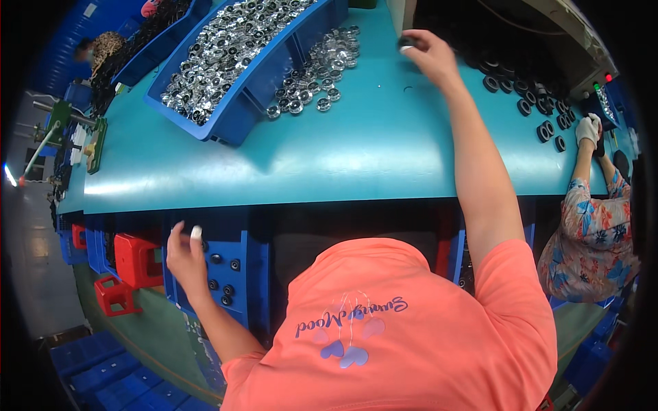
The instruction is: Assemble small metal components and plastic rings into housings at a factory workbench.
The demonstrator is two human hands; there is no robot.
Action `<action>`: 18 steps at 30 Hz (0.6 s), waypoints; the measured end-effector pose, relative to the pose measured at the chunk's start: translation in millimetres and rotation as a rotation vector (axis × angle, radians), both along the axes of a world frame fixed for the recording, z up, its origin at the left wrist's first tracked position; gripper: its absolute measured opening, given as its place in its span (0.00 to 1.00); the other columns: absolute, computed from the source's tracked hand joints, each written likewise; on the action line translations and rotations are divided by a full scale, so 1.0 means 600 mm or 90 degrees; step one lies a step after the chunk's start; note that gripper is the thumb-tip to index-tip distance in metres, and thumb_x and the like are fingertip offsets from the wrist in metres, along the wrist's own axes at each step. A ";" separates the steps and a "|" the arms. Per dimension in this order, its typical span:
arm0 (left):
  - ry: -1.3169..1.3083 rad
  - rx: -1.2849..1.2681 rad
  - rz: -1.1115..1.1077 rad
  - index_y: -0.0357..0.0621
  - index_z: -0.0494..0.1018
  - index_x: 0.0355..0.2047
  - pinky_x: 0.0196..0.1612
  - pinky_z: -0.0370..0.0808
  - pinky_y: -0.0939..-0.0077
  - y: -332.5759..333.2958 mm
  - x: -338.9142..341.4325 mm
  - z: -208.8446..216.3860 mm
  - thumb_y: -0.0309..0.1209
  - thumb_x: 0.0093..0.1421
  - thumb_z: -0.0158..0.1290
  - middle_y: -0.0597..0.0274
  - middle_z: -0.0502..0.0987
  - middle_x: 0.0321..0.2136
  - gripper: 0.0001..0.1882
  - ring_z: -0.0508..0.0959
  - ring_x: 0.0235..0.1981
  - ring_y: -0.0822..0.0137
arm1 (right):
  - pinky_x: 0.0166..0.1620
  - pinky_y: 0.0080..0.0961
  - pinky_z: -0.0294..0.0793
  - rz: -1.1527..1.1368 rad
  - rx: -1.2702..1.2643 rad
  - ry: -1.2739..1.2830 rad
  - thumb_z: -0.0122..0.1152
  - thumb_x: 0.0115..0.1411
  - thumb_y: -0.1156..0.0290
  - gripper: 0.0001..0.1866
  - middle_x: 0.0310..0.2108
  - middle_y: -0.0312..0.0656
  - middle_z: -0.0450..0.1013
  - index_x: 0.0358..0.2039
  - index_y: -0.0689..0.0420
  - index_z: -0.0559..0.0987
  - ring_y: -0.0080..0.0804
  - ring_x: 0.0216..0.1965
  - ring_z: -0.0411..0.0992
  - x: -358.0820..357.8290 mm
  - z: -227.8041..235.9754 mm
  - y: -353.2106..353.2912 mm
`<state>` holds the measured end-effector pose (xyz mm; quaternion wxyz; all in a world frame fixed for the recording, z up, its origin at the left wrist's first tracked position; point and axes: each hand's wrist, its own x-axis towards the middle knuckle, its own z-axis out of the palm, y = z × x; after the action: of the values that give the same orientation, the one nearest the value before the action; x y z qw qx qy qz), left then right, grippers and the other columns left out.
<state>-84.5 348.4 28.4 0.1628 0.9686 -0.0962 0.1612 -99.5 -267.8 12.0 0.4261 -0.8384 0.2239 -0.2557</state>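
Note:
My right hand (pixel 439 63) reaches over the far part of the teal table, its fingers closed round a small black ring (pixel 407 42). Over a blue bin (pixel 240 288) below the table's near edge, on the left, my left hand (pixel 186 260) has its fingers apart and nothing visible between them. A white covering sits on one of its fingertips. Several small black wheels (pixel 235 264) lie in that bin beside the hand. Left of my right hand, loose clear round parts with dark centres (pixel 296 106) are spread on the table (pixel 329 164).
A long blue bin (pixel 233 127) heaped with clear shiny parts stands at the back left. More black rings (pixel 526 107) are scattered at the right. A co-worker's gloved hand (pixel 587 129) is at the far right. Red stools (pixel 137 260) stand on the floor at left.

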 end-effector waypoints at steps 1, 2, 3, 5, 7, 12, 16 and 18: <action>-0.008 -0.081 -0.061 0.44 0.76 0.49 0.38 0.75 0.67 -0.048 0.007 0.014 0.34 0.54 0.64 0.57 0.77 0.34 0.22 0.78 0.33 0.60 | 0.46 0.26 0.76 0.091 0.098 -0.065 0.68 0.52 0.67 0.24 0.38 0.38 0.78 0.52 0.51 0.79 0.29 0.40 0.77 0.011 0.004 0.018; -0.008 -0.162 -0.130 0.44 0.76 0.50 0.38 0.75 0.69 -0.101 0.012 0.026 0.33 0.54 0.64 0.58 0.77 0.34 0.23 0.77 0.34 0.62 | 0.47 0.24 0.76 0.167 0.205 -0.093 0.68 0.50 0.71 0.25 0.38 0.38 0.78 0.52 0.53 0.79 0.27 0.39 0.76 0.017 0.015 0.047; 0.002 -0.228 -0.207 0.44 0.75 0.51 0.38 0.75 0.70 -0.160 0.019 0.036 0.32 0.54 0.64 0.58 0.76 0.35 0.23 0.77 0.34 0.64 | 0.47 0.22 0.75 0.243 0.314 -0.120 0.68 0.49 0.74 0.27 0.39 0.37 0.77 0.53 0.54 0.79 0.24 0.39 0.75 0.018 0.029 0.081; 0.039 -0.334 -0.368 0.45 0.74 0.53 0.39 0.75 0.74 -0.280 0.033 0.057 0.29 0.54 0.64 0.60 0.76 0.36 0.25 0.77 0.36 0.67 | 0.50 0.23 0.75 0.313 0.286 -0.125 0.66 0.50 0.78 0.26 0.40 0.37 0.77 0.53 0.56 0.78 0.25 0.41 0.75 0.008 0.054 0.138; 0.078 -0.377 -0.484 0.45 0.74 0.55 0.40 0.76 0.77 -0.380 0.045 0.073 0.27 0.54 0.64 0.62 0.75 0.37 0.26 0.76 0.37 0.71 | 0.52 0.24 0.75 0.406 0.395 -0.082 0.65 0.50 0.80 0.26 0.44 0.39 0.77 0.53 0.58 0.78 0.25 0.47 0.74 0.000 0.074 0.168; 0.116 -0.378 -0.618 0.46 0.73 0.56 0.36 0.75 0.78 -0.543 0.085 0.083 0.25 0.48 0.67 0.62 0.73 0.43 0.32 0.76 0.38 0.70 | 0.48 0.26 0.77 0.448 0.462 -0.083 0.68 0.54 0.75 0.24 0.42 0.38 0.78 0.53 0.58 0.78 0.26 0.44 0.75 0.000 0.068 0.170; 0.120 -0.443 -0.600 0.44 0.76 0.50 0.36 0.76 0.78 -0.576 0.113 0.038 0.25 0.48 0.68 0.64 0.72 0.42 0.27 0.76 0.39 0.72 | 0.45 0.22 0.76 0.411 0.493 -0.061 0.65 0.58 0.73 0.22 0.42 0.37 0.78 0.53 0.61 0.77 0.22 0.41 0.75 0.008 0.065 0.164; 0.115 -0.467 -0.568 0.44 0.77 0.50 0.37 0.76 0.78 -0.576 0.117 0.024 0.25 0.49 0.68 0.64 0.71 0.42 0.25 0.76 0.39 0.72 | 0.41 0.21 0.75 0.326 0.387 -0.007 0.64 0.59 0.72 0.19 0.41 0.37 0.77 0.52 0.59 0.78 0.21 0.38 0.74 0.017 0.053 0.154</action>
<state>-14.5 2.7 42.5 0.5472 0.7247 -0.4185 0.0164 -89.3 -175.6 43.6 0.7062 -0.7012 0.0707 -0.0677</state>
